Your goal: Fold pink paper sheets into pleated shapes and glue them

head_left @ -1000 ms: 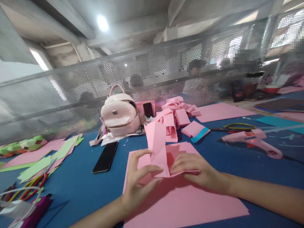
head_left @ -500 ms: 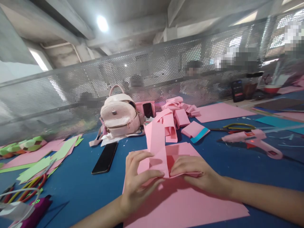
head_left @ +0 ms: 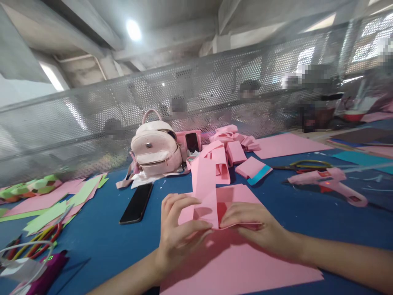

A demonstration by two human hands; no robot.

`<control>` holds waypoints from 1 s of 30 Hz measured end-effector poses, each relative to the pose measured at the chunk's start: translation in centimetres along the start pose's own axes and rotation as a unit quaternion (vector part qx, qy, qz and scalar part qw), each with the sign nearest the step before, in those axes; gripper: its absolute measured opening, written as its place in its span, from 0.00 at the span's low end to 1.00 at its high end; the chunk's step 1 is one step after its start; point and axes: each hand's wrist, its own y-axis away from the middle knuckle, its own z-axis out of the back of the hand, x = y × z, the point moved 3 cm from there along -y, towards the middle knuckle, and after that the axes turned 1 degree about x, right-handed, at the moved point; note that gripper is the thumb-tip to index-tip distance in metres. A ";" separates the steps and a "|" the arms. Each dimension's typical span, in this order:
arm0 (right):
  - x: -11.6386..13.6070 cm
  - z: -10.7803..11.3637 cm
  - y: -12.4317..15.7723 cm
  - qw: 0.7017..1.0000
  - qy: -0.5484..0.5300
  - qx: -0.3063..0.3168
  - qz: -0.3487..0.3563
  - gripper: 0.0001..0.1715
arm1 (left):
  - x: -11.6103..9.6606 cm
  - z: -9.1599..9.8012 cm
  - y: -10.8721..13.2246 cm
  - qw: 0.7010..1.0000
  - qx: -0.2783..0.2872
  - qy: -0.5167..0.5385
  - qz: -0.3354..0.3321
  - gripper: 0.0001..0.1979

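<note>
A folded pink paper strip stands up between my two hands, above pink sheets lying on the blue table. My left hand pinches its lower left edge between thumb and fingers. On the other side, my right hand grips the lower right part of the folded paper, fingers on top and thumb beneath. Behind the strip is a pile of folded pink paper pieces. One pink piece with a blue end lies to the right of that pile.
A black phone lies left of my hands, with a pink backpack behind it. At right are a pink glue gun and scissors. Green strips, more scissors and a purple power bank are at left.
The upper end of the pink strip has shifted slightly right. Both hands keep nearly the same hold, and the view has moved a little.
</note>
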 end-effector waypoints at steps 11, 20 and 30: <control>0.0 0.0 0.2 1.000 0.004 -0.001 -0.009 0.11 | -0.1 -0.1 -0.2 1.000 -0.007 0.002 -0.004 0.05; -0.2 0.0 0.2 1.000 -0.006 -0.003 -0.013 0.11 | 0.0 0.0 -0.2 1.000 0.024 0.012 0.013 0.04; 0.1 -0.1 0.1 1.000 -0.005 0.001 -0.004 0.11 | -0.3 0.1 -0.1 0.998 0.041 0.032 0.018 0.06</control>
